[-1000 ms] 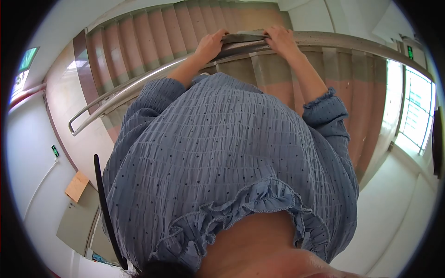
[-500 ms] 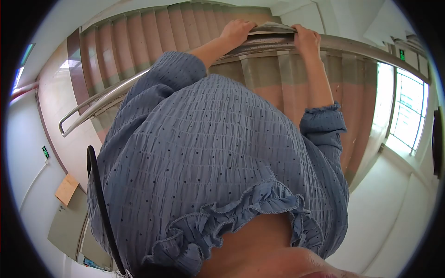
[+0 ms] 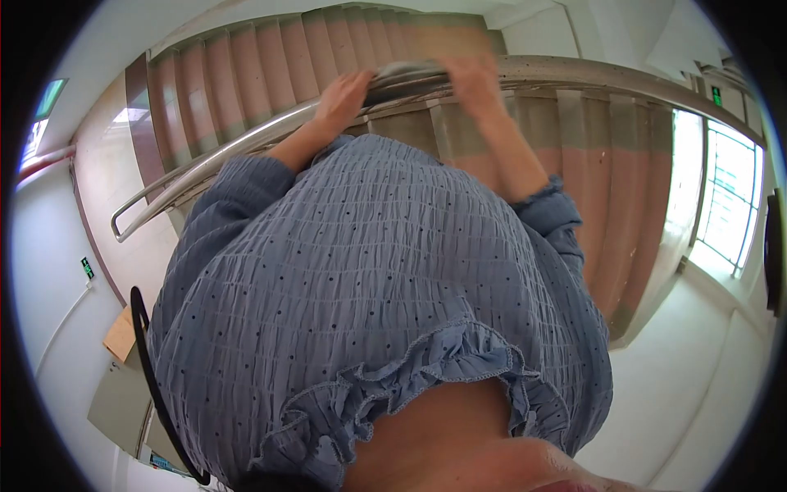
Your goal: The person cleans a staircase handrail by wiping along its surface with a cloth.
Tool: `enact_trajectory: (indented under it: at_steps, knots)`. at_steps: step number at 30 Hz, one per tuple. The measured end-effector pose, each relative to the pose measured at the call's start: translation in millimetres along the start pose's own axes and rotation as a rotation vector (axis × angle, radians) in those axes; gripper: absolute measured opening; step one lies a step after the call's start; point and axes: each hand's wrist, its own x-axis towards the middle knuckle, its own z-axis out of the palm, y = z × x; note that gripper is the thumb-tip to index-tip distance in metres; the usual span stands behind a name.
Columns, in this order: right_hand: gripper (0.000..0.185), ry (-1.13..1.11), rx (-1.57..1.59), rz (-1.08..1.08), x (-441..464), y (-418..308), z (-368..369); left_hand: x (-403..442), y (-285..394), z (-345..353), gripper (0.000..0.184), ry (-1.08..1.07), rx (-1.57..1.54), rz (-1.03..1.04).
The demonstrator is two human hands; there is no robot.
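A grey cloth (image 3: 407, 70) is stretched between my two hands over the metal handrail (image 3: 566, 72). My left hand (image 3: 344, 98) is closed on the cloth's left end, its fingers bent over the rail. At the cloth's right end is my right hand (image 3: 474, 82), blurred by motion but with its fingers closed on the fabric. Between the hands the cloth lies along the top of the rail, and a dark stretch of rail shows just below it.
Stairs (image 3: 238, 78) rise behind the rail, and more steps (image 3: 582, 164) lie on its near side. The rail's looped end (image 3: 123, 225) is at the left. A barred window (image 3: 730, 197) stands at the right, a cabinet (image 3: 119, 406) at the lower left.
Both hands and the cloth first moved right along the rail, then came back left to where they are now. The cloth stayed held at both ends.
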Motion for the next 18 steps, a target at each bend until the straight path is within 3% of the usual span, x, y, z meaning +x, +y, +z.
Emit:
enact_trajectory:
  at_steps: [3, 7, 10, 14, 17, 18]
  knots:
    - [0.03, 0.035, -0.104, 0.171, 0.2, 51.9, -42.8, 54.2, 41.1, 14.4, 0.028, 0.016, -0.061, 0.155]
    - [0.027, 0.064, -0.031, 0.221, -11.0, 52.2, -49.0, 61.7, 44.6, 15.5, 0.026, -0.102, 0.008, 0.232]
    - [0.02, 0.071, 0.133, 0.011, -16.2, 4.6, -18.5, 19.9, 9.1, -0.9, 0.028, -0.045, 0.106, 0.184]
    - [0.024, -0.01, 0.255, -0.086, -17.4, -51.6, 0.8, -33.5, -11.8, -41.5, 0.029, -0.124, 0.164, 0.05]
    - [0.027, -0.008, 0.184, -0.073, -16.7, -34.6, -4.8, -27.1, -5.2, -45.3, 0.031, -0.154, 0.169, 0.063]
    - [0.026, 0.039, 0.156, -0.029, -18.0, -20.3, -10.4, -11.2, 3.4, -33.8, 0.031, -0.102, 0.175, 0.153]
